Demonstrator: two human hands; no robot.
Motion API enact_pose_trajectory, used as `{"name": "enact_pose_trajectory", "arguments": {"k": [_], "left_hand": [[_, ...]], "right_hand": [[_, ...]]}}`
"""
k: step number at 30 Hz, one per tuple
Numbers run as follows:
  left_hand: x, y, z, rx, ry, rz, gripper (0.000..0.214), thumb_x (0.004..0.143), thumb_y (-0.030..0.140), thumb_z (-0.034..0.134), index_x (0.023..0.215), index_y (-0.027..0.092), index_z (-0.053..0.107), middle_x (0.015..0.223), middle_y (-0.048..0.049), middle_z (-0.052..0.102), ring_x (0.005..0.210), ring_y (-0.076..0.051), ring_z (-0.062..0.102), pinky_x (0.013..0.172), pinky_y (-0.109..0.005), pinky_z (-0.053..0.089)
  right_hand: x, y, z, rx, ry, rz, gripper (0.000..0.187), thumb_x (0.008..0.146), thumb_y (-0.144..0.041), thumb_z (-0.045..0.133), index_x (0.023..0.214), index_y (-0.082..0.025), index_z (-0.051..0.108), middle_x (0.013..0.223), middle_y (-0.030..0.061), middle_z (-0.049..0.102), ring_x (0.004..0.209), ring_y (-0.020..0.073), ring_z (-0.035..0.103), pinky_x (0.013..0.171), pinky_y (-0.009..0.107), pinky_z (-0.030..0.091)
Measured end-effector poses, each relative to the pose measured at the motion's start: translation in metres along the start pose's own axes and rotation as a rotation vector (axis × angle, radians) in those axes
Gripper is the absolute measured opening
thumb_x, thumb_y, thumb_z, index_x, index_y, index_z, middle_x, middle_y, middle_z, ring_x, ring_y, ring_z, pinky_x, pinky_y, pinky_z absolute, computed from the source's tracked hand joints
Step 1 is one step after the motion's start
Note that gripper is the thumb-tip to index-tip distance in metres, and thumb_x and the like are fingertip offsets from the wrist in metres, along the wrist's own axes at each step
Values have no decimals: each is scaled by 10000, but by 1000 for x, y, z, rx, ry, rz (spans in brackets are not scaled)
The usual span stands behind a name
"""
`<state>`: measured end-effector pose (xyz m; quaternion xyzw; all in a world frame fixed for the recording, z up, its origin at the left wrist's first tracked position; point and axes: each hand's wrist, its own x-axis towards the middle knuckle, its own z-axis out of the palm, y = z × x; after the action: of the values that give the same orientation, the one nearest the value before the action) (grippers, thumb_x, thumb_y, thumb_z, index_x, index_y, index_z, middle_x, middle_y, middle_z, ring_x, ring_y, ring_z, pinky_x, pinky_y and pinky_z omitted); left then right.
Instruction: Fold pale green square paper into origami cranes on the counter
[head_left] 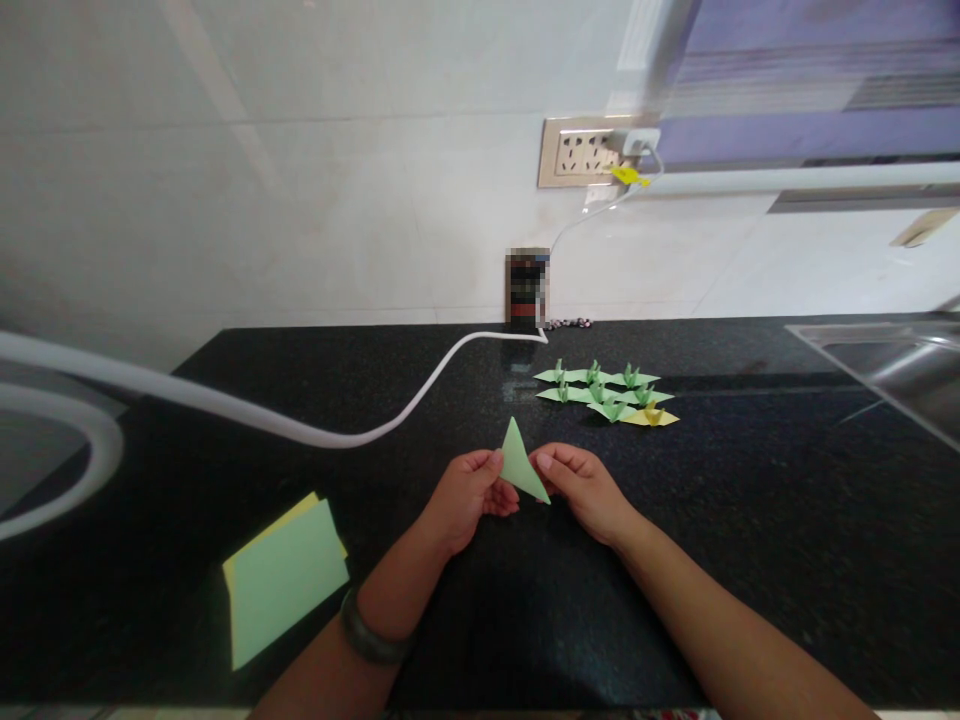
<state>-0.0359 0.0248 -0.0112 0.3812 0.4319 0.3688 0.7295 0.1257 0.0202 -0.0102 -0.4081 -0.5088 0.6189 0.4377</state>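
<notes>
The left hand point(466, 497) pinches one folded green paper point(520, 466) between thumb and fingers; the right hand point(586, 492) curls at its three-o'clock edge, grip unclear. Toward half past one sit seven green cranes point(598, 394), one yellow crane point(651, 416); at eight, one green sheet point(289, 588) overlaps yellow paper point(300, 509).

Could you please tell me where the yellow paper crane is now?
In the head view, the yellow paper crane sits right of centre on the black counter, just right of the frontmost green crane.
</notes>
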Motion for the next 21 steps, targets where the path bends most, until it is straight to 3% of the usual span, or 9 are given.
{"name": "enact_pose_trajectory", "arguments": {"k": [8,21], "left_hand": [[-1,1,2,-4,-24,7,335,742,448,482,724,118,530,539,-13,558,456,-85,522,473,-205,406],[-1,1,1,-3,-31,12,343,740,453,480,731,115,539,548,-13,556,457,-86,521,480,-214,410]], "right_hand": [[0,2,-1,64,-74,-14,190,727,-318,585,818,-152,581,662,-5,567,528,67,475,523,209,387],[-1,-2,0,78,-79,8,187,699,-303,618,798,-150,577,666,-4,578,559,78,499,526,210,399]]}}
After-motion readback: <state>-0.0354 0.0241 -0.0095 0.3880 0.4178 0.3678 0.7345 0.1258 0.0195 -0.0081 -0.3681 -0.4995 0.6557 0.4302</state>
